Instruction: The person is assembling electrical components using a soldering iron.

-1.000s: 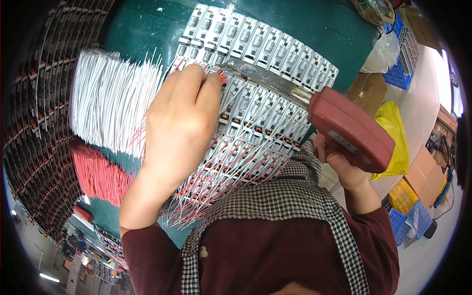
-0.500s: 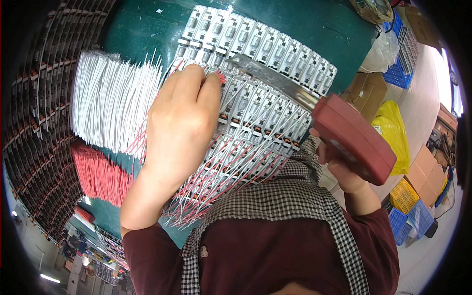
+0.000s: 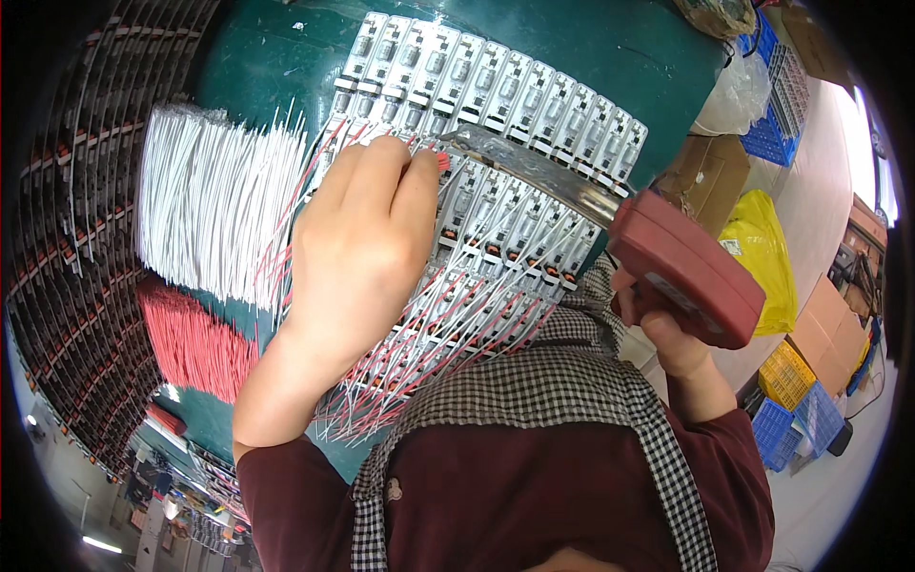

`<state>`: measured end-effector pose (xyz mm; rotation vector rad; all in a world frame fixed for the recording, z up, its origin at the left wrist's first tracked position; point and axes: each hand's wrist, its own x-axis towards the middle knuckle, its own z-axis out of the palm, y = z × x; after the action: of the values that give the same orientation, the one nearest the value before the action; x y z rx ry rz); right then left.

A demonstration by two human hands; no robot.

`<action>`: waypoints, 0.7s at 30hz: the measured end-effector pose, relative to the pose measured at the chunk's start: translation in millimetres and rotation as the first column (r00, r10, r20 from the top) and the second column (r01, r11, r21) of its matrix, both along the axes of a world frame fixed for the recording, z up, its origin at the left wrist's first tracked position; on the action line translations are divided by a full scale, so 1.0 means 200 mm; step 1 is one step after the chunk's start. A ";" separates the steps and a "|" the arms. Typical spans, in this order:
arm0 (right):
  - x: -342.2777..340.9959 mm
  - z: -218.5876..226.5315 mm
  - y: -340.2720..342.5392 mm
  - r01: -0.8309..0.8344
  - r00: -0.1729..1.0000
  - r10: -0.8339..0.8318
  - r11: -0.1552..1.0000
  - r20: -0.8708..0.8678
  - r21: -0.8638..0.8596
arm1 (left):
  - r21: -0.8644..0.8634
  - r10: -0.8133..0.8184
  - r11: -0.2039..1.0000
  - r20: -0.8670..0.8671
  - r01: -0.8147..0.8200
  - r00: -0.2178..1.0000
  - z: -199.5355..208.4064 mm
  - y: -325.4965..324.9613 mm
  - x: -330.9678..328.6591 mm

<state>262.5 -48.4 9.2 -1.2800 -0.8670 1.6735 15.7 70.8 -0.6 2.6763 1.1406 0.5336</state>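
Observation:
Rows of small white modules (image 3: 515, 91) with metal cylinders lie in a block on the green table. My left hand (image 3: 357, 224) rests over the block's left part, fingers closed on red wires (image 3: 443, 162) whose ends poke out past the index finger. In my right hand (image 3: 672, 334) is a red soldering gun (image 3: 691, 262), gripped by its handle. Its long metal barrel (image 3: 534, 172) reaches left across the modules, and the tip sits close to my left fingertips. Whether the tip touches a wire or module I cannot tell. Red and white wires trail from the nearer rows toward me.
Left of the modules lie a thick bundle of white wires (image 3: 214, 205) and a bundle of red wires (image 3: 195, 338). A dark rack of stacked strips (image 3: 91, 191) stands at far left. To the right are a yellow bag (image 3: 762, 257), cardboard (image 3: 710, 176) and plastic baskets (image 3: 786, 377).
My left hand has shifted slightly right and toward me with the red wires. The soldering gun's tip has come down a little toward me, still beside my left fingertips.

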 end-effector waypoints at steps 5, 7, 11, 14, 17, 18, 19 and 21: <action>-0.01 -0.01 -0.01 0.020 0.995 -0.015 0.999 0.100 -0.046 | 0.007 -0.016 1.000 0.018 0.016 1.000 -0.01 0.00 0.00; 0.02 -0.03 -0.03 -0.093 0.947 0.080 0.995 0.312 0.027 | 0.003 -0.013 1.000 0.017 0.013 1.000 0.00 0.00 0.00; 0.00 -0.02 -0.01 -0.075 0.922 0.054 0.996 0.383 0.041 | -0.004 -0.011 1.000 -0.005 0.011 1.000 0.00 0.00 0.00; -0.01 -0.01 -0.01 -0.064 0.903 0.035 0.997 0.429 0.052 | -0.006 -0.013 1.000 -0.008 0.013 1.000 0.00 0.00 0.01; 0.03 -0.03 -0.04 -0.200 0.755 0.094 0.975 0.649 0.092 | -0.008 -0.006 1.000 -0.015 0.006 1.000 0.00 0.00 0.01; 0.04 -0.03 -0.05 -0.245 0.691 0.104 0.965 0.715 0.096 | -0.009 -0.006 1.000 -0.015 0.005 1.000 0.00 0.00 0.01; 0.05 -0.03 -0.06 -0.290 0.623 0.111 0.952 0.775 0.096 | -0.009 -0.007 1.000 -0.015 0.006 1.000 0.00 0.00 0.01; 0.02 0.00 -0.05 -0.054 0.908 0.005 0.993 0.419 0.106 | -0.011 -0.003 1.000 -0.026 0.003 1.000 0.00 0.00 0.01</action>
<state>266.4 -58.0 9.7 -1.5799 -1.2224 1.3646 17.4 70.3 0.2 2.6833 1.1432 0.4918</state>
